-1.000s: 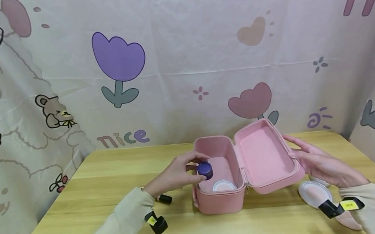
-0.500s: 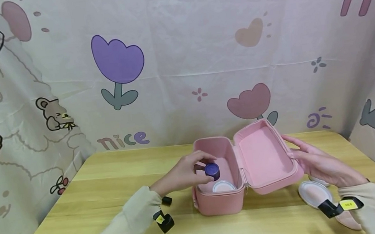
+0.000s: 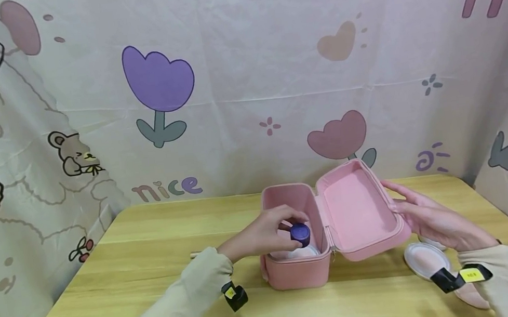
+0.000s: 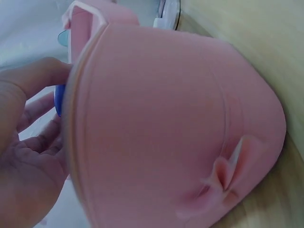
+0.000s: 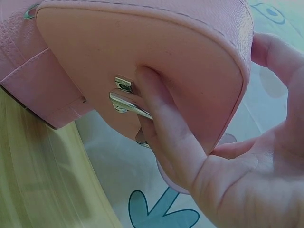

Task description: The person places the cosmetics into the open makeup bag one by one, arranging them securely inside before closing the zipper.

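Note:
My left hand (image 3: pixel 269 234) pinches a small dark blue round jar (image 3: pixel 300 234) between thumb and fingers, inside the mouth of a pink cosmetic case (image 3: pixel 297 275). Below the jar, a pale round item (image 3: pixel 309 251) lies at the bottom of the case, partly covered. In the left wrist view the case wall hides most of the jar (image 4: pixel 59 99). My right hand (image 3: pixel 437 224) grips the far edge of the raised lid (image 3: pixel 359 212). One of its fingers lies on the lid's outer face beside a metal handle fitting (image 5: pixel 124 102).
Right of the case, under my right forearm, lie a round flat item with a pale rim (image 3: pixel 427 260) and a pink rounded item (image 3: pixel 472 297). A gold-coloured end (image 3: pixel 195 254) shows behind my left sleeve. A printed cloth (image 3: pixel 235 77) hangs behind the wooden table (image 3: pixel 172 225).
My left hand has carried the jar rightward and slightly down, from the case's left rim to above the pale round item. The right hand and lid stay in place.

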`<state>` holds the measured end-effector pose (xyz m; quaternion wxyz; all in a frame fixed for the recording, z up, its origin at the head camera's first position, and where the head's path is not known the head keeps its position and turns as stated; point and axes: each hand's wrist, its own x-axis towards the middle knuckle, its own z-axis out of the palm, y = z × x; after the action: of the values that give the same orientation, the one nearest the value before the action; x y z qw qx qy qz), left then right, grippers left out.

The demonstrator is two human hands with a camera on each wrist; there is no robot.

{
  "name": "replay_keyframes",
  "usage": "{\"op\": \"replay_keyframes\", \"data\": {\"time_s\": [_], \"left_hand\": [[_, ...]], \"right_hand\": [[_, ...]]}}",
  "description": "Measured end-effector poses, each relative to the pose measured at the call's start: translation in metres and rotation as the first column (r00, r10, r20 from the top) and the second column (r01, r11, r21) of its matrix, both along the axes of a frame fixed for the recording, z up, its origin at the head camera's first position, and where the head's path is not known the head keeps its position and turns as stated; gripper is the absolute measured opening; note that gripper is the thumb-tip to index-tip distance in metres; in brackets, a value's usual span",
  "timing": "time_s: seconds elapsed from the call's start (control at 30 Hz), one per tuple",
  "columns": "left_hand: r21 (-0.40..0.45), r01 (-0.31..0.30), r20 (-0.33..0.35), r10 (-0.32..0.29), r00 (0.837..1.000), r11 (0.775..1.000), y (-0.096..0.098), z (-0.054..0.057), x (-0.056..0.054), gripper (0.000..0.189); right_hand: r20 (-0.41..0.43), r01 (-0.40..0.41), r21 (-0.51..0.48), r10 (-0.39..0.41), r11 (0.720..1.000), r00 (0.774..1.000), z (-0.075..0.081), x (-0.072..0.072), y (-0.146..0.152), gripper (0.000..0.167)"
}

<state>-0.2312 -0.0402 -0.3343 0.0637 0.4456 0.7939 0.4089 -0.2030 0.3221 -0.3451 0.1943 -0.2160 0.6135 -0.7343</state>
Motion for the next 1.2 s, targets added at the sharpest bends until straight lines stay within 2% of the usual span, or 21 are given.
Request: {"op": "replay_keyframes", "data": {"time_s": [0.2,0.4,0.57,1.0,1.13,1.2], "left_hand": [[-0.06,-0.006,-0.037,0.004,0.999,0.998,0.01,-0.004,0.001,0.041],[-0.053,0.007,-0.049,-0.009,0.999,0.999,0.013,-0.003,0.0,0.041],[-0.054,0.013,-0.032,-0.015,0.999,0.998,0.014,-0.003,0.0,0.041],[-0.062,0.03,-0.044,-0.033,0.999,0.998,0.014,-0.006,-0.001,0.039],[-0.122,-0.027,-0.121,0.012,0.993,0.992,0.013,-0.005,0.0,0.038],[-0.154,-0.067,-0.138,0.046,0.989,0.986,0.012,-0.005,0.001,0.038]], "right_hand": [[-0.001,0.028,0.037,-0.028,0.999,1.0,0.002,0.001,-0.001,0.075],[-0.016,0.066,0.079,-0.065,0.995,0.998,0.006,0.0,-0.003,0.075],[-0.021,0.061,0.085,-0.06,0.995,0.998,0.007,0.0,-0.002,0.075],[-0.019,0.067,0.09,-0.066,0.994,0.998,0.005,0.001,-0.002,0.075],[-0.012,0.072,0.093,-0.071,0.993,0.997,0.004,0.001,-0.002,0.074],[-0.011,0.068,0.093,-0.068,0.993,0.998,0.003,0.001,-0.002,0.074]]}}
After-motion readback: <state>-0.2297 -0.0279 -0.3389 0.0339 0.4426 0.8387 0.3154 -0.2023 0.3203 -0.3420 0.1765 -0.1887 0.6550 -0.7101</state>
